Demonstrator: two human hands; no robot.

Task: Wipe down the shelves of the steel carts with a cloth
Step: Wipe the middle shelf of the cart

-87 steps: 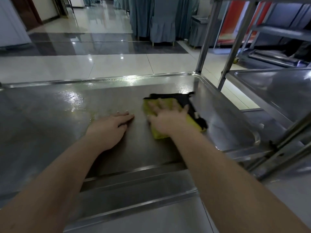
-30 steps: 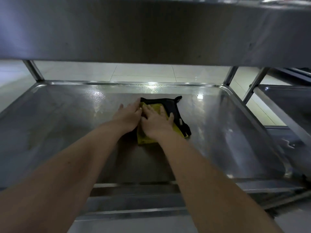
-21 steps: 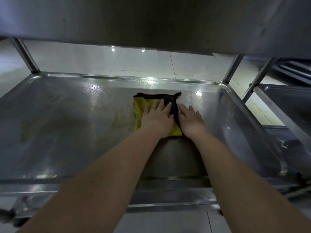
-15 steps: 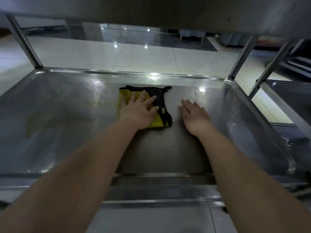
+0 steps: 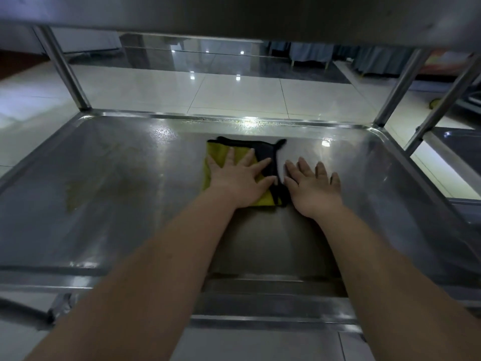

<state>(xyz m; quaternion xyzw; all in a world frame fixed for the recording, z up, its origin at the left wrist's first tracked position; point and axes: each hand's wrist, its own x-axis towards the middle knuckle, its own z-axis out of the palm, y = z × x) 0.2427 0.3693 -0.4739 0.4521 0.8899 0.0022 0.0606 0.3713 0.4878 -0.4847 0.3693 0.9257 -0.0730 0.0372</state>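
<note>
The steel shelf (image 5: 117,204) fills the view, with an upper shelf (image 5: 234,14) overhead at 12 o'clock. A folded yellow-and-black cloth (image 5: 216,152) lies flat on the steel shelf, slightly toward 12 o'clock from its middle. The left hand (image 5: 239,178) presses on the cloth, fingers straight and spread. The right hand (image 5: 312,188) lies flat on bare steel just beside the cloth at its 3 o'clock, fingers spread, gripping nothing.
</note>
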